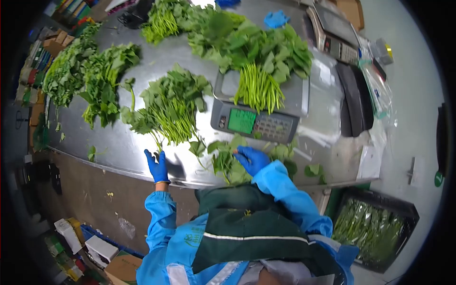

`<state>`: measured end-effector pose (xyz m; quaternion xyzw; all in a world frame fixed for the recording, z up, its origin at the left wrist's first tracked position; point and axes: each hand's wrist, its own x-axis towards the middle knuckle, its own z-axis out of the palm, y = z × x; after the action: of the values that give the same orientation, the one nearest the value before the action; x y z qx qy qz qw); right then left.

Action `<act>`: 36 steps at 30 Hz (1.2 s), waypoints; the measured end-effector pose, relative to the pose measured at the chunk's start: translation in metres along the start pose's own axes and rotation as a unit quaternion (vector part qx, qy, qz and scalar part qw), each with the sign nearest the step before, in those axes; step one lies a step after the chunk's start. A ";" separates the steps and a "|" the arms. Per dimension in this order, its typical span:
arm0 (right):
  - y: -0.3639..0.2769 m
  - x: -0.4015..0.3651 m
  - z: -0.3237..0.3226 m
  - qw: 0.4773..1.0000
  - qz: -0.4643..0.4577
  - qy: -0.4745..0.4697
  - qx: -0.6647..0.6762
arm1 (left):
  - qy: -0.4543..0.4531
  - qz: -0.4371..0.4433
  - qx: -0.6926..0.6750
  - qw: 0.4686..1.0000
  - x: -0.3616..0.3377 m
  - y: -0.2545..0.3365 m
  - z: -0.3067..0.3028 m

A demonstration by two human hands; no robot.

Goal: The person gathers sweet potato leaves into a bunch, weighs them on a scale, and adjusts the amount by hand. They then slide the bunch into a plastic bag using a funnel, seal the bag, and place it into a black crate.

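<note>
My left hand (157,167), in a blue glove, is at the table's front edge with thumb and fingers apart and nothing between them. Just beyond it lies a bunch of leafy green stems (173,111), cut ends towards me. My right hand (253,160), also gloved in blue, hovers over or touches loose leaves (229,164); its fingers stretch leftwards, slightly apart, and I see nothing gripped. Behind it stands a digital scale (280,127) with a lit green display. A large bunch of leafy greens (259,85) rests on its pan.
More bunches of greens (107,78) lie on the metal table (90,145) at left and back. Plastic bags (323,102), a dark case (354,99) and a second scale (335,35) are on the right. A black crate (373,228) of bagged greens stands below, right.
</note>
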<state>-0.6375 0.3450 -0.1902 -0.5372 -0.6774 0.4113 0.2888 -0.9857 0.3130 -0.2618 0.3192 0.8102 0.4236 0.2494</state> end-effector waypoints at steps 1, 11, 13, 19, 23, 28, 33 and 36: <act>-0.004 -0.001 -0.003 1.000 0.007 -0.013 -0.004 | -0.008 -0.015 -0.018 1.000 -0.008 -0.004 -0.002; -0.001 -0.012 0.000 0.995 -0.043 -0.092 -0.014 | 0.016 0.126 0.014 0.992 -0.072 0.008 0.004; 0.002 -0.014 -0.003 0.993 -0.054 -0.102 0.001 | 0.021 0.136 0.023 0.990 -0.084 0.019 0.011; 0.020 -0.030 -0.022 0.996 -0.027 -0.087 -0.016 | 0.014 0.171 0.000 0.985 -0.110 0.027 0.038; 0.049 -0.041 -0.062 0.994 0.008 -0.052 0.100 | -0.006 0.200 -0.025 0.980 -0.123 0.050 0.058; 0.150 -0.032 -0.183 0.940 0.163 0.191 0.229 | -0.066 0.196 -0.058 0.977 -0.140 0.083 0.079; 0.300 -0.023 -0.362 0.881 0.113 0.458 0.043 | -0.085 0.150 -0.080 0.982 -0.170 0.093 0.090; 0.271 -0.026 -0.429 0.753 0.290 0.408 -0.427 | -0.083 0.124 -0.086 0.985 -0.192 0.102 0.092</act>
<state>-0.1412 0.4488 -0.2114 -0.8919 -0.4126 -0.1149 0.1450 -0.7632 0.2659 -0.1977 0.4289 0.7015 0.4911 0.2876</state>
